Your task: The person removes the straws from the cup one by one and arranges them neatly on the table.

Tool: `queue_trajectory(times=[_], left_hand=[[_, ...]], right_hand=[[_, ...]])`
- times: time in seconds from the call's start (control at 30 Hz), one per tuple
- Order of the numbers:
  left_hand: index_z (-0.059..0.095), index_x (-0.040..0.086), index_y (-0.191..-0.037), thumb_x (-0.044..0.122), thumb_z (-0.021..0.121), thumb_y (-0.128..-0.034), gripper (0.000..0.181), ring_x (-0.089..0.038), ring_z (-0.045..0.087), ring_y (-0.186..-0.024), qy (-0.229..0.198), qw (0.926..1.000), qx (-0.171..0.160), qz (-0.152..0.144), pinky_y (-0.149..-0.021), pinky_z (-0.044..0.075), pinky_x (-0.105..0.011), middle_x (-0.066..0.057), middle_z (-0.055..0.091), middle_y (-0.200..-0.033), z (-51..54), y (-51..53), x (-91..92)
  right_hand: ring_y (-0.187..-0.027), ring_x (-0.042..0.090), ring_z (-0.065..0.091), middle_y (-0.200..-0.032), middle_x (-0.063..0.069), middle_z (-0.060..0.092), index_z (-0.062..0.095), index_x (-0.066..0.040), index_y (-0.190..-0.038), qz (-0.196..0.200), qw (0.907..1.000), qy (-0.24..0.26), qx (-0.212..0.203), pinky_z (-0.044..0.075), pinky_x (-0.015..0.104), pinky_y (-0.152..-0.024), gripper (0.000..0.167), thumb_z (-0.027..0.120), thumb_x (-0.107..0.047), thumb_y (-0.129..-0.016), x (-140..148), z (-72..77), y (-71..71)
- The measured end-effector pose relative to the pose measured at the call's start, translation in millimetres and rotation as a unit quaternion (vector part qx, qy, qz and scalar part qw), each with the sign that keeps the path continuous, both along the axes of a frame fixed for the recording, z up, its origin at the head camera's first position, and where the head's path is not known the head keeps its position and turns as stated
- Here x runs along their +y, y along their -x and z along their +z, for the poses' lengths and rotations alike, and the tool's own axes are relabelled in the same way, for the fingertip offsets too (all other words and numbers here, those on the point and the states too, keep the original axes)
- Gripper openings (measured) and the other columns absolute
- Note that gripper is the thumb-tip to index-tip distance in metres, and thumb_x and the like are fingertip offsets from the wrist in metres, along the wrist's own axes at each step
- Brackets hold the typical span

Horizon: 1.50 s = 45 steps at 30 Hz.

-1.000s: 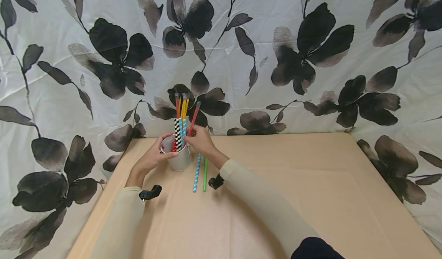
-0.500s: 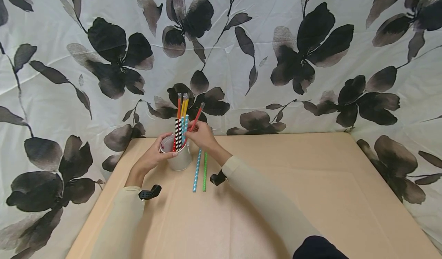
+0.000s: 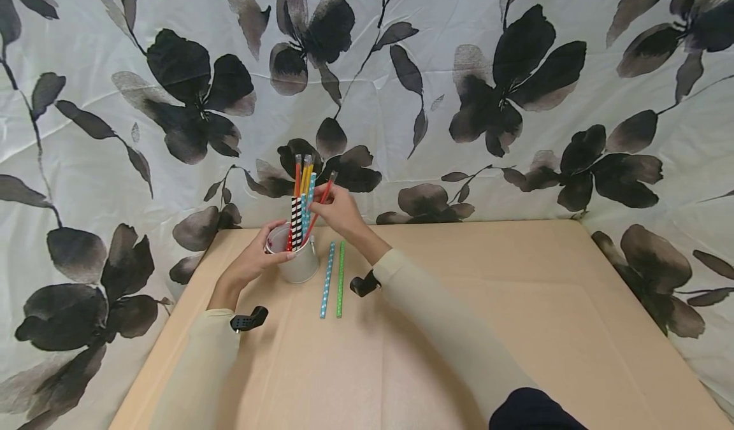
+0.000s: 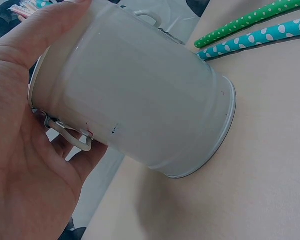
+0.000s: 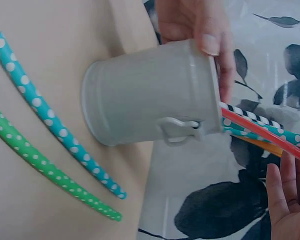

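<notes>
My left hand (image 3: 258, 255) holds a small pale metal bucket (image 3: 301, 269) by its rim, thumb at the near side. Standing in the bucket are a black-and-white striped straw (image 3: 295, 223), blue dotted straws, yellow pencils (image 3: 306, 170) and red pencils. With its fingertips, my right hand (image 3: 339, 212) pinches a blue dotted paper straw (image 3: 311, 186), whose top stands above the other straws. A red pencil (image 3: 323, 194) leans against those fingers. In the right wrist view, the straw (image 5: 293, 138) and the red pencil (image 5: 262, 131) both run from the bucket (image 5: 147, 95) to the hand.
Right of the bucket, a blue dotted straw (image 3: 327, 280) and a green dotted straw (image 3: 341, 280) lie side by side on the brown tabletop (image 3: 459, 315). Behind the table's far edge hangs a white cloth (image 3: 413, 162) with dark flowers.
My right hand has risen and moved slightly right. One blue straw now stands higher in the bucket, and the red pencil leans more to the right. The left hand and bucket have stayed put.
</notes>
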<state>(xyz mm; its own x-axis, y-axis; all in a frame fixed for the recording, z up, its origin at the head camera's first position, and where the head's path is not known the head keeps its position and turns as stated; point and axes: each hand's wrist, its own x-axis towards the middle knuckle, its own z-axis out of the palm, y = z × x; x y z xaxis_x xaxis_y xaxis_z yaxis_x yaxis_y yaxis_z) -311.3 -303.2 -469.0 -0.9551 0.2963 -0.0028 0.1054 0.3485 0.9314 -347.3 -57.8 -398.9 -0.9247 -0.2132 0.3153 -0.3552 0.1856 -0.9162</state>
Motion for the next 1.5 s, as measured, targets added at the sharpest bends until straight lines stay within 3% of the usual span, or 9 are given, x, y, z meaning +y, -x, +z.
queue_trajectory(times=[0.2,0.63,1.1,1.23,1.5], left_hand=[[0.017,0.020,-0.161,0.020,0.076,-0.0916,0.092,-0.042,0.031,-0.144,0.004,1.0000,-0.006,0.000,-0.117,0.025,-0.061,-0.019,0.026,-0.160,-0.9,-0.5,-0.3],[0.017,0.021,-0.161,0.022,0.077,-0.0910,0.092,-0.042,0.031,-0.144,0.012,0.9999,-0.006,0.005,-0.117,0.025,-0.061,-0.019,0.026,-0.160,1.7,-0.7,-0.2],[0.018,0.019,-0.161,0.022,0.078,-0.0901,0.093,-0.042,0.028,-0.146,0.014,0.9999,-0.003,0.004,-0.118,0.023,-0.063,-0.019,0.024,-0.161,3.2,-0.2,1.3],[0.019,0.020,-0.160,0.022,0.078,-0.0901,0.092,-0.041,0.029,-0.145,0.012,0.9999,-0.006,0.003,-0.118,0.024,-0.061,-0.019,0.025,-0.161,2.0,0.0,1.9],[0.020,0.021,-0.159,0.022,0.078,-0.0905,0.090,-0.039,0.030,-0.144,0.006,1.0000,-0.004,0.002,-0.116,0.026,-0.059,-0.017,0.026,-0.160,0.7,-1.1,0.4]], right_hand=[[-0.079,0.012,0.055,-0.099,0.007,0.066,0.068,-0.005,-0.113,0.001,0.9995,0.029,0.013,0.048,0.020,-0.065,0.022,0.074,-0.011,-0.093,9.4,12.8,1.5],[-0.086,0.012,0.065,-0.101,0.008,0.067,0.067,-0.001,-0.115,0.022,0.9919,0.118,0.043,0.053,0.022,-0.078,0.026,0.074,-0.007,-0.091,20.7,33.7,6.3],[-0.095,0.018,0.065,-0.106,0.012,0.066,0.065,0.002,-0.116,0.016,0.9832,0.160,0.085,0.053,0.023,-0.081,0.026,0.073,-0.007,-0.093,32.3,61.1,2.4],[-0.098,0.018,0.063,-0.108,0.013,0.066,0.064,0.004,-0.117,0.007,0.9800,0.176,0.092,0.052,0.023,-0.083,0.027,0.072,-0.006,-0.094,36.7,70.7,-3.8],[-0.098,0.023,0.062,-0.110,0.016,0.064,0.061,0.009,-0.120,0.016,0.9770,0.179,0.114,0.051,0.024,-0.086,0.027,0.067,0.000,-0.095,53.1,98.9,-32.2]])
